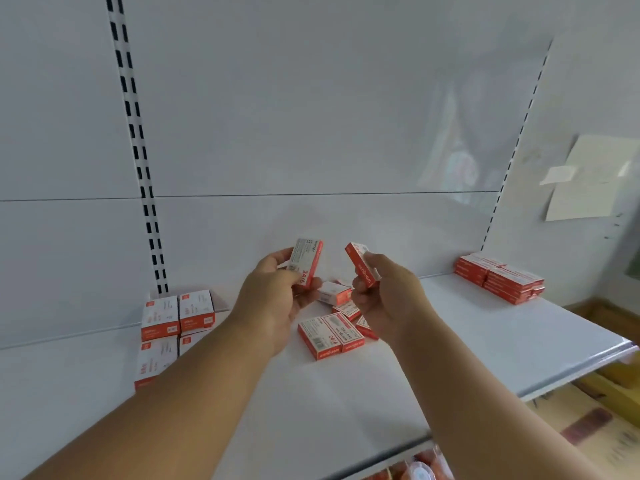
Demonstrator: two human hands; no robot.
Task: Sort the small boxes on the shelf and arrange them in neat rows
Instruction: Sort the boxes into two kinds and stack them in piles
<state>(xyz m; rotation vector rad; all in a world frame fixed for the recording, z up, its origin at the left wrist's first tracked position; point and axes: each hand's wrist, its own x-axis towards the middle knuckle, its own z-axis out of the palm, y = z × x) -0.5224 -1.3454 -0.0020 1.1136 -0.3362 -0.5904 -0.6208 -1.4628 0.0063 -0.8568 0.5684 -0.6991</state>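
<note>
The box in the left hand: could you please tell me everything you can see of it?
The box is small, flat and rectangular, apparently cardboard, white on its broad face with red edges. The broad face carries fine print and a barcode; a red side reads "24/6". It looks closed. The left hand holds it up above the shelf, standing nearly on end, thumb on the near face. It touches no other box.

Loose boxes [330, 336] mid-shelf [485, 341], taller boxes [176, 317] left, stack [500, 279] right
</note>
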